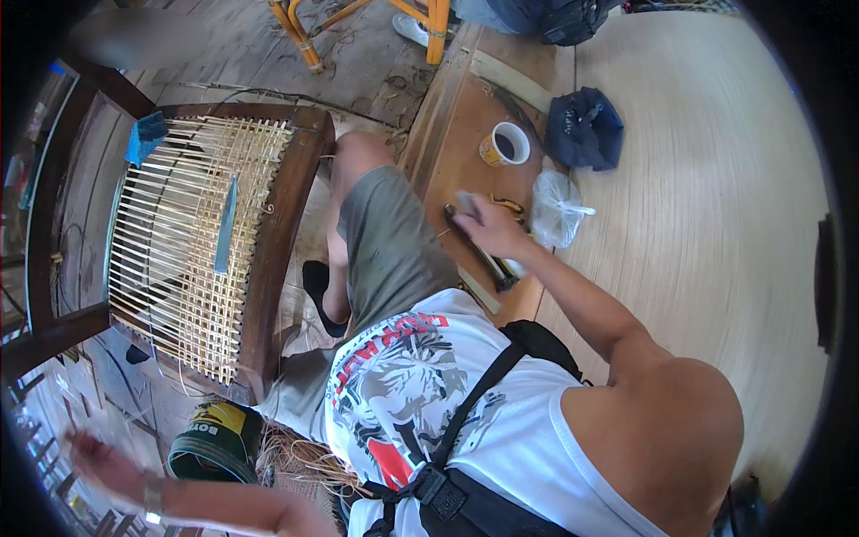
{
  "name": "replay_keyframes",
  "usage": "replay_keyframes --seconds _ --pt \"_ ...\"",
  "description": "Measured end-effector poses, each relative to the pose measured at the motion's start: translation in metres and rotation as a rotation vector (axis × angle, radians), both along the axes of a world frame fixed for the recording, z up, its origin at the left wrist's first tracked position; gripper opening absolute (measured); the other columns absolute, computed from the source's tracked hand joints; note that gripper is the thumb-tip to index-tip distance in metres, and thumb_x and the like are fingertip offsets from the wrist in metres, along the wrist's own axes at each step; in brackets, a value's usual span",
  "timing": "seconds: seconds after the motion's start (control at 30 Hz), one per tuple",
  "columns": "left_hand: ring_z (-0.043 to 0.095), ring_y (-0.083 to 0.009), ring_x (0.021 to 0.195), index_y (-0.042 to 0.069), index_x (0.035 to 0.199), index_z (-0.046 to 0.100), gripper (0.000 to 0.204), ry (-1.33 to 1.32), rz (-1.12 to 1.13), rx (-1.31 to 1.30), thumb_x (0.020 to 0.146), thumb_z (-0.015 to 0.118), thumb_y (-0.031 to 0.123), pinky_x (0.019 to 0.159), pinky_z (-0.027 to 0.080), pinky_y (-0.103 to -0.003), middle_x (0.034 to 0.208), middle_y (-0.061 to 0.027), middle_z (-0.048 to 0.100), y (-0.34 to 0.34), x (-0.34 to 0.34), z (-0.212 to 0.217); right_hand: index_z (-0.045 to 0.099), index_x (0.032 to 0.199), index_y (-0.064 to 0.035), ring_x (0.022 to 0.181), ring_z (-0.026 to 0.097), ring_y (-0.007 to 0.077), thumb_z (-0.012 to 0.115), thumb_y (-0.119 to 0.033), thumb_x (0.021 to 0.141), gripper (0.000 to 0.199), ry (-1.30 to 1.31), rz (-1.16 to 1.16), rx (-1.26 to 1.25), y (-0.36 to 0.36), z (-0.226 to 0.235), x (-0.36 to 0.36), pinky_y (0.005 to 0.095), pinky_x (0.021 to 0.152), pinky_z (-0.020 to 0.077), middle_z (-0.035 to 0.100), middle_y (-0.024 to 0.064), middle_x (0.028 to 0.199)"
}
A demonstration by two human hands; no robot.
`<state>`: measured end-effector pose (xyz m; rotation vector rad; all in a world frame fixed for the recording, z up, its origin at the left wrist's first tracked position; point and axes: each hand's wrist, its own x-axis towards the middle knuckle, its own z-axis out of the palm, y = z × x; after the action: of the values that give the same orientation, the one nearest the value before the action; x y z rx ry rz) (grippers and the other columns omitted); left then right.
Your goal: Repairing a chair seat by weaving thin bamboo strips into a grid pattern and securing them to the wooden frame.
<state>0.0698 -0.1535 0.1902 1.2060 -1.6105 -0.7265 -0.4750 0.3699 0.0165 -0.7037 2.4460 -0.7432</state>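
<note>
A dark wooden chair frame (280, 242) stands at the left, its seat partly woven with pale cane strips (201, 259). A flat blue-grey strip (227, 224) lies in the weave, and a blue piece of material (146, 137) hangs over the far left corner. Beyond the near edge of the frame, my left hand (94, 455) is raised over the floor, smeared by motion. My right hand (490, 228) is over a brown board, its fingers closed round a blurred greyish thing. Just beneath it lie a hammer-like tool (488, 255) and a yellow-and-black handled tool (510, 208).
On the brown board (456, 161) stands a cup (504, 145) of dark liquid. A knotted clear plastic bag (557, 210) and dark blue cloth item (584, 130) border the pale surface (698, 206). A green tub (215, 438), loose cane (300, 461) and a rattan stool (309, 45) surround me.
</note>
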Motion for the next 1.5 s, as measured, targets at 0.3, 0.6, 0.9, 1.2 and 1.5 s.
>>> replay_keyframes --seconds 0.3,0.6,0.9,1.2,1.5 --pt "0.057 -0.0135 0.081 -0.002 0.121 0.06 0.028 0.369 0.07 -0.166 0.098 0.059 0.013 0.073 0.049 -0.025 0.096 -0.0072 0.063 0.104 -0.017 0.064 0.062 0.104 0.0068 0.103 0.063 0.0431 0.064 -0.025 0.092 0.034 0.092 0.128 0.687 0.054 -0.019 -0.001 0.0484 0.088 0.0505 0.065 0.029 0.101" --pt "0.068 -0.0193 0.068 0.003 0.101 0.061 0.008 0.481 -0.523 0.541 0.096 0.061 0.009 0.064 0.056 -0.031 0.087 -0.0103 0.069 0.256 -0.223 -0.038 0.049 0.134 -0.0033 0.108 0.059 0.0157 0.052 -0.021 0.103 0.036 -0.764 0.677 -0.651 -0.224 0.102 0.117 0.0303 0.092 0.049 0.062 0.0101 0.12" --pt "0.048 -0.0167 0.079 -0.003 0.094 0.051 0.013 0.829 0.022 0.445 0.102 0.049 0.008 0.077 0.042 -0.03 0.089 -0.0074 0.049 0.153 0.185 -0.097 0.074 0.092 -0.0059 0.068 0.062 0.0131 0.062 -0.037 0.094 0.033 -0.679 1.236 -0.235 -0.269 0.118 0.082 0.0317 0.062 0.0477 0.073 0.0053 0.083" --pt "0.053 -0.0213 0.098 -0.006 0.113 0.056 0.03 0.806 -0.264 0.3 0.104 0.048 0.021 0.09 0.044 -0.034 0.104 -0.013 0.054 0.212 0.395 -0.123 0.063 0.074 -0.0031 0.065 0.053 0.018 0.068 -0.053 0.086 0.052 0.427 0.94 0.145 -0.258 0.146 -0.234 0.0362 0.061 0.0429 0.056 0.0059 0.066" --pt "0.051 -0.0223 0.109 -0.004 0.121 0.056 0.033 0.498 -0.163 0.154 0.103 0.049 0.024 0.098 0.04 -0.036 0.117 -0.0139 0.052 0.199 0.379 -0.114 0.063 0.077 -0.0025 0.062 0.056 0.0227 0.073 -0.04 0.084 0.039 0.638 0.712 0.235 -0.256 0.14 -0.299 0.0378 0.06 0.0441 0.058 0.0113 0.066"
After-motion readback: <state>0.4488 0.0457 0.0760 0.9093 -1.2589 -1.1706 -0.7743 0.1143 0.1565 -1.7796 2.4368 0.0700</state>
